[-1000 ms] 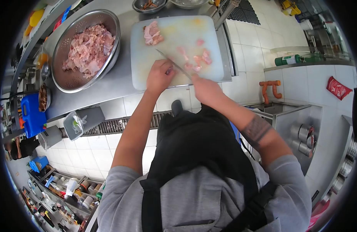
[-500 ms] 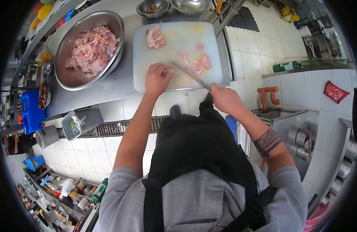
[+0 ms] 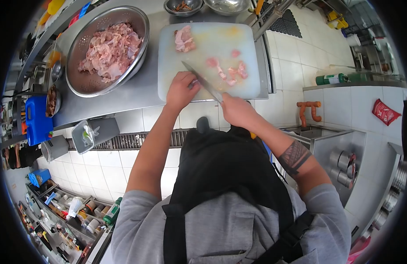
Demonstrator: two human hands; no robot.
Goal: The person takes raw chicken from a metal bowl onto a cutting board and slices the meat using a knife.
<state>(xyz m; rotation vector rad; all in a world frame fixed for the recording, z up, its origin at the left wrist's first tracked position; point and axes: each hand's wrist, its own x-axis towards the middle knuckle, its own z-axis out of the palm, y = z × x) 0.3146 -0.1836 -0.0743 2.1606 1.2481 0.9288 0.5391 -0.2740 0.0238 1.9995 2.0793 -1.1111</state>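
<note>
My right hand (image 3: 238,110) is wrapped round the handle of a knife (image 3: 203,82), whose blade slants up and left over the white cutting board (image 3: 168,61). Close to the blade, at the board's near edge, my left hand (image 3: 182,90) has its fingers curled in; what they hold, if anything, is hidden. Beyond them lies a larger piece of raw meat (image 3: 185,38), pale pink like chicken. Several small meat scraps (image 3: 232,72) are scattered at the board's right side.
Left of the board stands a large metal colander (image 3: 144,44) heaped with raw meat (image 3: 111,53). Metal bowls (image 3: 183,6) sit at the back of the steel counter (image 3: 124,103). A blue jug (image 3: 37,121) is at far left, and a grey bin (image 3: 84,136) stands below the counter.
The knife and my right hand have shifted left, bringing the blade closer to my left hand. The view has moved slightly. The scraps on the right lie free of the blade.
</note>
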